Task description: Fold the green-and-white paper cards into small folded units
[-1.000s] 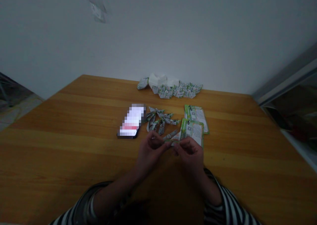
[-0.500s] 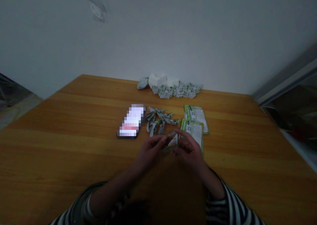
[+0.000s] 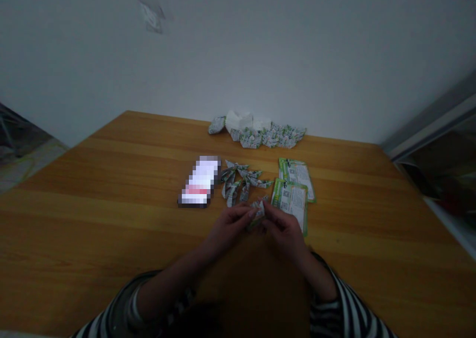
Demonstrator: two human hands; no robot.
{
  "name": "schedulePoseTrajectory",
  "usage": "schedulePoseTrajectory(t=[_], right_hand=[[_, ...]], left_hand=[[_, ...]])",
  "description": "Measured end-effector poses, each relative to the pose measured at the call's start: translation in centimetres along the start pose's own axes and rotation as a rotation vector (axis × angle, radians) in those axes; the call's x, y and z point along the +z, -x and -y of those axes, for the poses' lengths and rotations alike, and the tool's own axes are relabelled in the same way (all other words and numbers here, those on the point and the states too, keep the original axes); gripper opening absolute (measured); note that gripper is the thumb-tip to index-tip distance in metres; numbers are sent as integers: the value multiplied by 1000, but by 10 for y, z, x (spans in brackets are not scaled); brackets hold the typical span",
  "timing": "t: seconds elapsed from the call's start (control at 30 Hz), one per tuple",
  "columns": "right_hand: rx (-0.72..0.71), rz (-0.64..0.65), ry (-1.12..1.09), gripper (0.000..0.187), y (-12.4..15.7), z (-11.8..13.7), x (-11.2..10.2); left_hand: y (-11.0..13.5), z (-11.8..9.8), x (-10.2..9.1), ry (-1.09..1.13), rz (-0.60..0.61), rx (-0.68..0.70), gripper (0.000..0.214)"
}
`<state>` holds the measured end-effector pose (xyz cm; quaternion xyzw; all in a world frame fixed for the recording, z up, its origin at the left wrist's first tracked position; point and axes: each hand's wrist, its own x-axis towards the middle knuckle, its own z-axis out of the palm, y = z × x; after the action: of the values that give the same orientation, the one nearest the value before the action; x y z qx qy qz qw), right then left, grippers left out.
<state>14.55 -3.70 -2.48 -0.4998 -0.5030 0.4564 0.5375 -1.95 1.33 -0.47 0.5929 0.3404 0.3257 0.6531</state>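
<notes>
Folded paper piece (image 3: 258, 213): small, printed in green and white, creased to a point, held over the middle of the table between the two hands.

Left hand (image 3: 226, 229) and right hand (image 3: 284, 231): together, the fingers of both pinching the piece from either side.

Striped sleeves (image 3: 345, 310): black and white, on both forearms, at the near edge of the view.

Wooden table (image 3: 111, 229): honey-coloured, with lengthwise grain, running from the person to the wall.

Green-bordered leaflet (image 3: 290, 201): printed card-like sheet lying flat, just beyond the right hand, its lower end beside that hand.

Second leaflet (image 3: 297, 174): same green border, just behind the first and partly under it.

Folded paper boats (image 3: 240, 181): small grey-green group, loosely clustered, between the leaflets and the phone.

Smartphone (image 3: 199, 181): lying flat, left of the boats, its lit screen pixelated.

Row of folded paper shapes (image 3: 273, 138): larger, heaped along the far table edge against the wall.

White crumpled paper (image 3: 238, 120): among that row, at its left part.

White wall (image 3: 238, 55): behind the table.
</notes>
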Motion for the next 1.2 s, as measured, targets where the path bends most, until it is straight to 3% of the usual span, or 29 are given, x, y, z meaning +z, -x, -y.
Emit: schedulePoseTrajectory(t=[0.17,0.4,0.57,0.7,0.77,0.9,1.0,1.1,1.2], right_hand=[[-43,12,87,40,-1,-2,-3],[-90,31,144,42,-2,-9,-5],[-184,162,289,52,0,-10,-8],[-298,294,386,71,4,-8,-9],[-325,309,431,72,6,-5,-7],[-330,164,581,70,10,4,3],[-325,19,679,54,11,8,9],[-312,-38,674,38,11,7,9],[-237,-57,565,39,9,3,5]], left_hand=[[-1,1,1,86,11,-47,33],[-1,-3,1,-19,53,9,31],[-2,0,-1,25,18,-10,26],[-2,7,-3,150,78,-45,37],[-1,8,-2,77,54,-2,33],[2,3,3,-351,-115,160,16],[5,-1,5,-571,-125,233,22],[6,1,3,-605,-50,260,21],[4,5,-1,-519,-76,220,27]])
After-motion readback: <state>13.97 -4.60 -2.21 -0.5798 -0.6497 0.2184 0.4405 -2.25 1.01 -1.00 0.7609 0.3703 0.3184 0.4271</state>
